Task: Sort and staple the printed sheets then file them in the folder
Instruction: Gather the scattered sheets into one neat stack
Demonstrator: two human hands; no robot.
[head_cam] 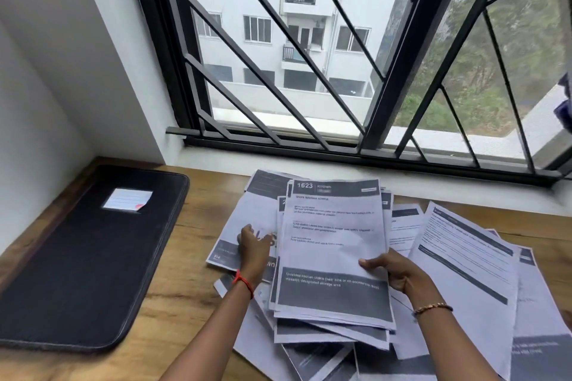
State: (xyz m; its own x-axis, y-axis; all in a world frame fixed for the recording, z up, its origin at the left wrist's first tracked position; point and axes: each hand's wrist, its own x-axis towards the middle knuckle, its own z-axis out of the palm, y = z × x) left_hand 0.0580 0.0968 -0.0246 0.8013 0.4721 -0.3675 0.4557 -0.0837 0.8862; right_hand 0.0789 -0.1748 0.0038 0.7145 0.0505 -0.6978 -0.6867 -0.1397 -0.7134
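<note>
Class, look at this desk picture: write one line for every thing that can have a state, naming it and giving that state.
folder, closed, lying flat on the desk.
held stack, gathered, edges uneven.
loose sheets, scattered, overlapping on the desk.
right hand, grips the held stack's right edge, thumb on top.
left hand, at the held stack's left edge; grip hidden.

White sheets [332,226], dark-grey bands; black folder [77,272]; label [127,199] seemingly white-red.

The top sheet [332,226] bears "1623" in its header (then "KITCHEN", blurred) above "Store kitchen cloths".
</note>
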